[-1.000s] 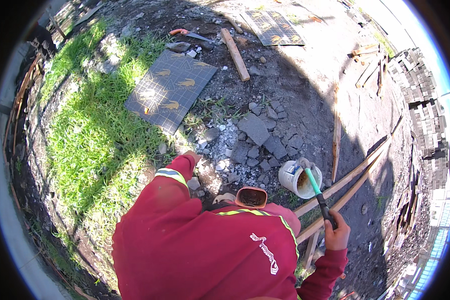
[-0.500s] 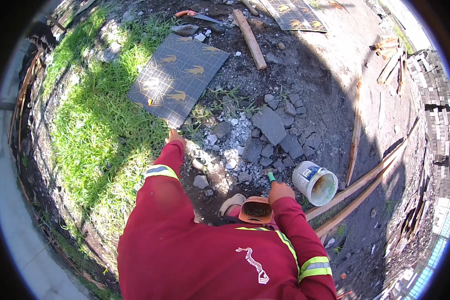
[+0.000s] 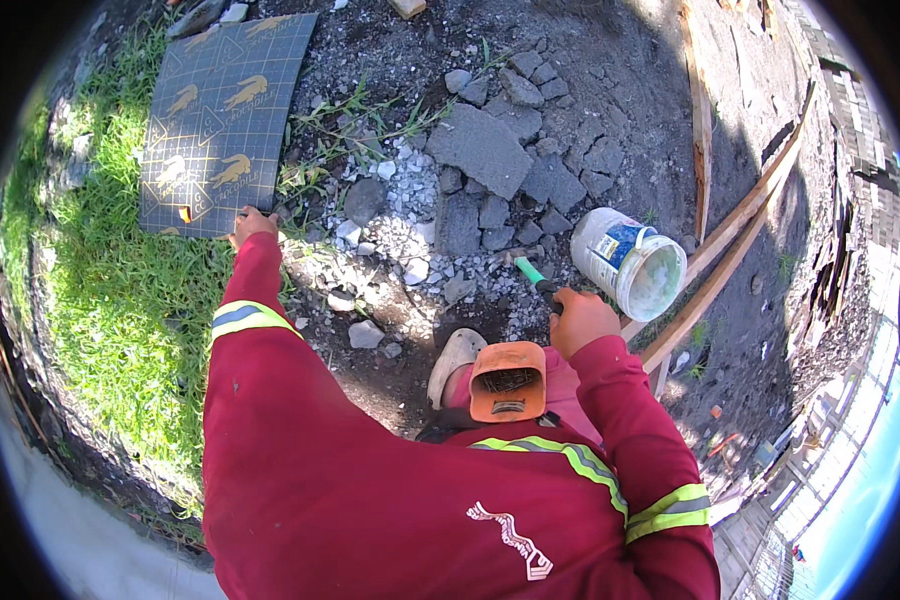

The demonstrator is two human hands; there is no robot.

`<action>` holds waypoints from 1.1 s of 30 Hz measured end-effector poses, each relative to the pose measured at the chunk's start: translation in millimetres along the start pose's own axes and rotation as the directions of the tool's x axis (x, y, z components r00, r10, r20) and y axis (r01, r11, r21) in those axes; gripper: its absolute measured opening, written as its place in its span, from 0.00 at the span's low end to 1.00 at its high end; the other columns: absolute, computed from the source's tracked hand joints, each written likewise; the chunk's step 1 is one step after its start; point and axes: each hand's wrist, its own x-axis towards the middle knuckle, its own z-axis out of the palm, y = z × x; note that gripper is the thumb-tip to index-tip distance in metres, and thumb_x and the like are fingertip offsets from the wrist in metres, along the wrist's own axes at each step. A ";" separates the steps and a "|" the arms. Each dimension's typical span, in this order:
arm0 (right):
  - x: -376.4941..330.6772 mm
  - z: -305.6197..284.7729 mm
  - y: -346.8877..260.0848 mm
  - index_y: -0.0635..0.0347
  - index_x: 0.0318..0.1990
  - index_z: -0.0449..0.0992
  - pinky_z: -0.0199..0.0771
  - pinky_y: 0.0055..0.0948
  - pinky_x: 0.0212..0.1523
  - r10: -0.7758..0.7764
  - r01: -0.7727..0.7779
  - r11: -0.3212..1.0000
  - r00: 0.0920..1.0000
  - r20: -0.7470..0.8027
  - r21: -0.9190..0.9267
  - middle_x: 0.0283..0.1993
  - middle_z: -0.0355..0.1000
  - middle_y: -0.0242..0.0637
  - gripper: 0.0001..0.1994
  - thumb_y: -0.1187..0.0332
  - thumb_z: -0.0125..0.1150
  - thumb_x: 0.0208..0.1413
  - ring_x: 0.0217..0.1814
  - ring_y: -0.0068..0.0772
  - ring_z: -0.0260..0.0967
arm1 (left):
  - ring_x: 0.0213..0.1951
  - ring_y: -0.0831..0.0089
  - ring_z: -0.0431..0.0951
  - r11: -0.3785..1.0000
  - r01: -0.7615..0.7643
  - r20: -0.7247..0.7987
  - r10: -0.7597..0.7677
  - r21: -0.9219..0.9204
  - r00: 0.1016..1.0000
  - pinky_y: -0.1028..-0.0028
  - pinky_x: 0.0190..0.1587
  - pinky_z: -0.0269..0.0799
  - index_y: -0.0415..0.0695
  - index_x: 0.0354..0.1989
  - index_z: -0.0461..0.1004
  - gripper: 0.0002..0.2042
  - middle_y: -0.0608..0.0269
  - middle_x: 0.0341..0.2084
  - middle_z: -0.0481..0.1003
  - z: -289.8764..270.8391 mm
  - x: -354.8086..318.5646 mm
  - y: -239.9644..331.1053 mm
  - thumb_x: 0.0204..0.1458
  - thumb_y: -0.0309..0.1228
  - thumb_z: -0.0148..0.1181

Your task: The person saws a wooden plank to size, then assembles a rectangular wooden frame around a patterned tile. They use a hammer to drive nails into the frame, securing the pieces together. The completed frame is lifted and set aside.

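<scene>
My left hand grips the near right corner of a dark board with a yellow grid and crocodile prints, its fingers over the edge. The board lies over grass and soil on the left. A small orange piece shows on its near part. In front of my body, my right hand is closed round the black grip of a hammer with a green shaft. The hammer's head is hard to make out against the rubble. At my waist an orange pouch holds many thin nails.
Broken dark slabs and pale rubble lie ahead. A white bucket rests tilted on its side by my right hand. Long timber strips stretch away on the right. Grass covers the left; stacked blocks stand far right.
The view has shifted and turned, so the board now appears further left and the rubble higher. My left hand stays at the board's corner. My right hand still holds the hammer.
</scene>
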 end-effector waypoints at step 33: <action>1.1 3.6 -15.3 0.58 0.44 0.73 0.77 0.46 0.32 -0.061 0.061 0.997 0.998 0.013 0.051 0.34 0.73 0.50 0.13 0.71 0.53 0.50 0.33 0.54 0.76 | 0.45 0.49 0.78 0.974 -0.198 0.044 0.194 0.109 0.980 0.59 0.49 0.73 0.35 0.38 0.79 0.19 0.41 0.39 0.78 -60.2 28.7 41.0 0.44 0.39 0.59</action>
